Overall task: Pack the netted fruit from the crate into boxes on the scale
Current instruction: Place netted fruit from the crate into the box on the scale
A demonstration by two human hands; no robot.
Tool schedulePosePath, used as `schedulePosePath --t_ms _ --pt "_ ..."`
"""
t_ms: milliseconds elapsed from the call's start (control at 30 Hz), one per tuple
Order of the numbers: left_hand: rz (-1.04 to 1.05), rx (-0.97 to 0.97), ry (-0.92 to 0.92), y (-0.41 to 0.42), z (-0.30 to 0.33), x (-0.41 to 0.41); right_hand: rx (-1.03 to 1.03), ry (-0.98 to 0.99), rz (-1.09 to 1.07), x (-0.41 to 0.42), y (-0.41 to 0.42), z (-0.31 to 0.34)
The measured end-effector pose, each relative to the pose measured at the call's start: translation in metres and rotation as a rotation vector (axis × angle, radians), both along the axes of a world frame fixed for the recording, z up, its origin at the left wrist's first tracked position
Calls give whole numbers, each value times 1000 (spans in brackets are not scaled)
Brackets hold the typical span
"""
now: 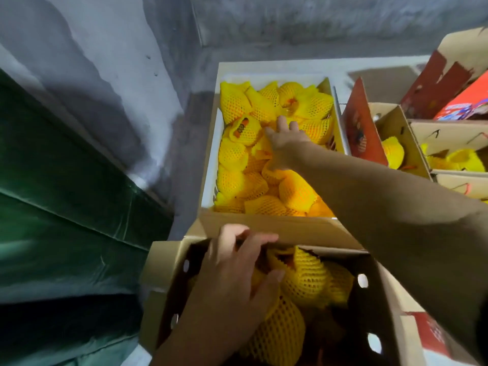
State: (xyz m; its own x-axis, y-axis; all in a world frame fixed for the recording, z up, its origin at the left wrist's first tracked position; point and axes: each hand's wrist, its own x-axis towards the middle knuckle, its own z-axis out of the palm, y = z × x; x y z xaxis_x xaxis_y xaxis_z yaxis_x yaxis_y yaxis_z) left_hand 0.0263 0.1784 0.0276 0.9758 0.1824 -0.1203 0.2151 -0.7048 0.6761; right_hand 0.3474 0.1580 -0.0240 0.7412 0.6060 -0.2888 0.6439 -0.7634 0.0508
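Observation:
A crate [208,165] lined with cardboard holds several fruits in yellow foam netting [232,151]. My right hand [286,142] reaches into the crate, fingers spread and laid over the netted fruit in its middle. Close to me stands an open cardboard box [163,281] with a few netted fruits [306,278] inside. My left hand [237,268] lies flat inside this box, fingers straight, pressing on a netted fruit by the box's far wall. The scale is hidden.
To the right stand more open cardboard boxes [396,133] with red printed flaps [361,128], some holding netted fruit. A green tarp [60,207] covers the left side. A grey wall and floor lie beyond the crate.

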Motion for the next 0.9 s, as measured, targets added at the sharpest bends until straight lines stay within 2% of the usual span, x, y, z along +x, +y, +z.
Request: schedulePosePath --t_ms 100,233,367,433,500,567,667,700,767,900 --pt "-18 57 0 1 1 -1 54 24 -65 5 12 4" --pt "2 93 -31 0 0 -2 188 182 -158 23 5 22" --pt "14 84 -51 -2 -7 -1 -63 130 -83 25 13 32" --pt "24 89 -67 -2 -9 -1 -73 210 -93 21 28 30" --pt "31 86 -86 -3 -10 -2 158 373 -196 17 43 27" --pt "42 75 -107 -4 -10 -2 328 411 -265 15 56 16" --pt "56 64 -131 -5 -11 -2 202 218 -263 12 66 0" --pt "55 64 -138 -5 -12 -2 219 213 -291 12 67 0" --pt "54 76 -143 -5 -13 -3 336 256 -311 15 65 3" --pt "44 95 -154 -5 -16 -5 505 219 -146 16 46 11"
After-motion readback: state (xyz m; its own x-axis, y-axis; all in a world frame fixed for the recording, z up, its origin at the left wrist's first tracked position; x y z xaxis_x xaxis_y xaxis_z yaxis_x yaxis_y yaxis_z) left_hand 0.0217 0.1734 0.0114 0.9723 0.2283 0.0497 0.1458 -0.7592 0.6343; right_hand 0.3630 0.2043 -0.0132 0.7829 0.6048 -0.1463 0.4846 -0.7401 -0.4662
